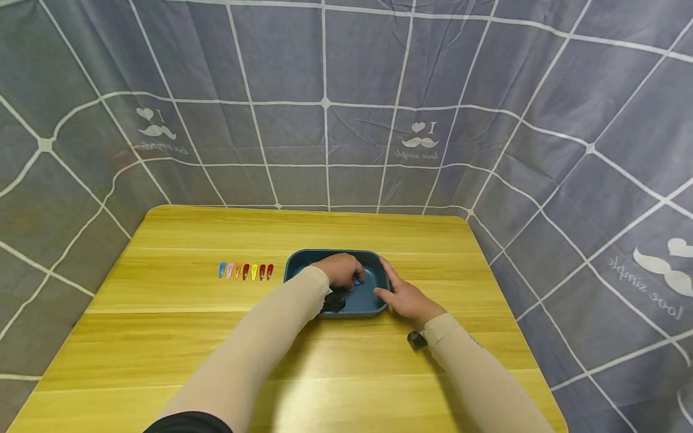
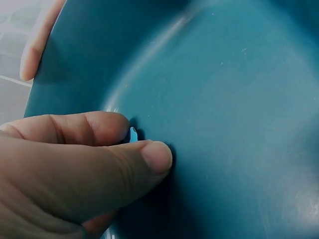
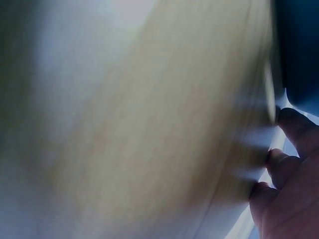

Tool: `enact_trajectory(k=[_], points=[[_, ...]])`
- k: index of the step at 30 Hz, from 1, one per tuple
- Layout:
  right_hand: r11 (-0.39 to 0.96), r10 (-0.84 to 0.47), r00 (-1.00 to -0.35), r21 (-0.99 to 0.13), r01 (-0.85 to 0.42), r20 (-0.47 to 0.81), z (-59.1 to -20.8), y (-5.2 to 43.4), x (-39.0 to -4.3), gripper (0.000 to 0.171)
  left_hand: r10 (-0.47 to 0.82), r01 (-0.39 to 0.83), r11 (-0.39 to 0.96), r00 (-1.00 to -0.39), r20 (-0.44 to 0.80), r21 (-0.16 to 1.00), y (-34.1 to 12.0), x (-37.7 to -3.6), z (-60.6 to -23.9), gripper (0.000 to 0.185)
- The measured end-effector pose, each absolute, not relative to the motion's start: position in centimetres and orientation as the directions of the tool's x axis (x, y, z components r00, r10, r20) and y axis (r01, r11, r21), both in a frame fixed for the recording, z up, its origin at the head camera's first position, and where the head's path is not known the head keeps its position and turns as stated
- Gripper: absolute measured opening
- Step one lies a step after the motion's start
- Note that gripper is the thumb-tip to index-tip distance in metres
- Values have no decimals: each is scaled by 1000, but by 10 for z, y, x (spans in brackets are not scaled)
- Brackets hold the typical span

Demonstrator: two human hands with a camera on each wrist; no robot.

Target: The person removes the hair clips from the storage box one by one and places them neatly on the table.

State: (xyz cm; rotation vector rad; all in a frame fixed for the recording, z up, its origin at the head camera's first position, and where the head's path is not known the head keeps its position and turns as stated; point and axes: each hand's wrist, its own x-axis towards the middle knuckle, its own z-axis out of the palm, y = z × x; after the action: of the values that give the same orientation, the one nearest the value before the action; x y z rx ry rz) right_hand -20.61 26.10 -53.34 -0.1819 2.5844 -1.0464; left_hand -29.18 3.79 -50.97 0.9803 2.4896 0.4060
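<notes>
A dark teal tray (image 1: 364, 308) lies on the table. Inside it, my left hand (image 1: 338, 270) reaches low and pinches a small blue hair clip (image 1: 357, 281) between thumb and fingers. Only a sliver of that blue clip (image 2: 133, 135) shows in the left wrist view, the rest being hidden by the fingers. At the tray's right side my right hand (image 1: 408, 299) grips the rim, thumb over the inside and fingers along the outer wall. The right wrist view catches just part of this right hand (image 3: 291, 179) beside the tray, with much blur.
Left of the tray, several snap hair clips stand in a row: a blue clip (image 1: 222, 269), a pink clip (image 1: 230, 270), an orange one, a yellow clip (image 1: 254, 272) and dark red ones. A grey checked curtain (image 1: 292, 132) surrounds the wooden table (image 1: 178, 337) at the back and sides.
</notes>
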Motion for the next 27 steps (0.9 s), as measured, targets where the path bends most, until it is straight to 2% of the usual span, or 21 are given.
enact_trajectory(k=[15,27], points=[[702,-274,-922,-712,1,-272,-533,272,-197,83,682,576,721,-688,-248,386,47,-278,-514,23],[697,-282,-920,-717,0,-274,-534,274,-196,84,683,568,720,-681,-264,398,46,-276,-511,24]])
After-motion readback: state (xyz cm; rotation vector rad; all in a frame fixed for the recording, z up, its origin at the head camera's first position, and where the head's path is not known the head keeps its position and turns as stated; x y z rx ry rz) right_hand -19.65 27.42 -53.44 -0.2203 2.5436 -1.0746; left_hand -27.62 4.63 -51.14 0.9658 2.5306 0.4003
